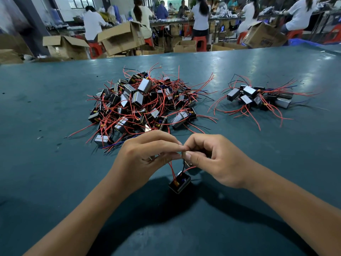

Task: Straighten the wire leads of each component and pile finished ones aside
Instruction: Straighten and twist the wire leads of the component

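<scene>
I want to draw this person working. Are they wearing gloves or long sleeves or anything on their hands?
No gloves. The left hand and right hand are both bare, and so are both forearms as far as the picture shows, with no sleeves in view. No watch or bracelet shows on either wrist. The fingers have short, plain nails.

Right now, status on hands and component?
Left hand and right hand both pinching leads. Component dangling below. Big pile ahead, smaller pile right. Nothing obstructing.
</scene>
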A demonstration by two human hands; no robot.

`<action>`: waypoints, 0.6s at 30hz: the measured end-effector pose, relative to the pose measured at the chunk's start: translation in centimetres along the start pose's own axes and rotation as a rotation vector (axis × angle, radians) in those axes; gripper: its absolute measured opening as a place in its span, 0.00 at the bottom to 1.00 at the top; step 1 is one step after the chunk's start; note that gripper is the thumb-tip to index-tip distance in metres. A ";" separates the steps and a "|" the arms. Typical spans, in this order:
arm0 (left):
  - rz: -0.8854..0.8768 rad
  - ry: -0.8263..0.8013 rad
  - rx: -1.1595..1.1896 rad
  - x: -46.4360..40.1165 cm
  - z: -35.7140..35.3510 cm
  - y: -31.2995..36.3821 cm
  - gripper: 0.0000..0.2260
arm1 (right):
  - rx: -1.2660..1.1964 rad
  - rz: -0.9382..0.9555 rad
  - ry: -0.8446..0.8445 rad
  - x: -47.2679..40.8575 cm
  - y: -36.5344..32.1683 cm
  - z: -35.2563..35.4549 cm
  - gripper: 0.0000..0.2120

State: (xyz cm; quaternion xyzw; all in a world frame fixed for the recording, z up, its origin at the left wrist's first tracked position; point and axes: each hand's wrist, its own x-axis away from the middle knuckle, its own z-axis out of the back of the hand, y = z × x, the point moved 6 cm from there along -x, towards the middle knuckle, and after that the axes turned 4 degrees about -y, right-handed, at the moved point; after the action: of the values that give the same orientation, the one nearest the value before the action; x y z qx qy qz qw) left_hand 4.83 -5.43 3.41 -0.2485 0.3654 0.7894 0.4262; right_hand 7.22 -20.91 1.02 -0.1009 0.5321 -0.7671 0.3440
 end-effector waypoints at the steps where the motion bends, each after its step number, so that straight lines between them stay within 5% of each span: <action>1: 0.010 -0.003 0.002 -0.1 0.1 0.0 0.07 | 0.006 0.002 -0.003 0.0 0.0 0.0 0.07; 18: 0.135 -0.048 -0.104 -0.2 -0.1 -0.2 0.03 | 0.214 0.162 0.124 0.3 -1.1 0.0 0.05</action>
State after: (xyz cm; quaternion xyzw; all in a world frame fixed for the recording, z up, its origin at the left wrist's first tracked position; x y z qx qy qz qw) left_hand 5.12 -5.58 3.43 -0.2262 0.3298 0.8398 0.3671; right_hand 6.53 -20.91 1.97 0.0270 0.4738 -0.7939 0.3801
